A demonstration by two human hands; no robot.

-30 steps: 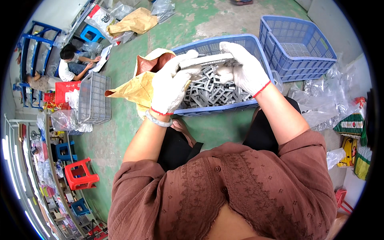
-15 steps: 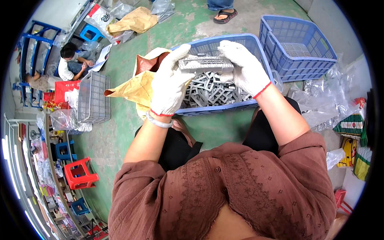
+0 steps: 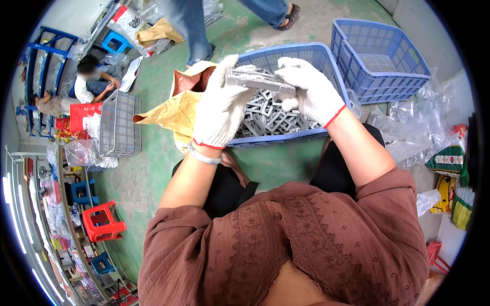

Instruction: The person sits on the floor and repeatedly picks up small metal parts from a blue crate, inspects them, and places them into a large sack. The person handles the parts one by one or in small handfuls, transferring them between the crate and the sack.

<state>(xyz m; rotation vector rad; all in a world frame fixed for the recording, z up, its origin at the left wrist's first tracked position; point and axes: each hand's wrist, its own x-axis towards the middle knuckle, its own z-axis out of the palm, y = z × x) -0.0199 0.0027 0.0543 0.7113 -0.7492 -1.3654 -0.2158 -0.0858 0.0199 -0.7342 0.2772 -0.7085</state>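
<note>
A stack of grey rectangular metal frames [image 3: 261,81] is held level between my hands, over a blue plastic crate [image 3: 286,140]. My left hand [image 3: 222,104], in a white knitted glove, grips the stack's left end with the thumb up. Around the right end close the fingers of my right hand [image 3: 311,92], gloved the same way. Beneath them, many loose metal frames [image 3: 278,115] lie jumbled in the crate. An open brown paper sack [image 3: 176,115] leans against the crate's left side, next to my left wrist.
A second blue crate [image 3: 380,76] stands at the far right, beside clear plastic bags [image 3: 413,127]. A person in jeans [image 3: 189,30] walks past beyond the crate. Another person [image 3: 92,81] sits at far left behind a grey crate [image 3: 120,125]. A red stool [image 3: 103,222] is at left.
The metal stack has tilted, its right end now lower and its top turned. Both hands stay around it. The person in jeans has stepped across to the left behind the crate.
</note>
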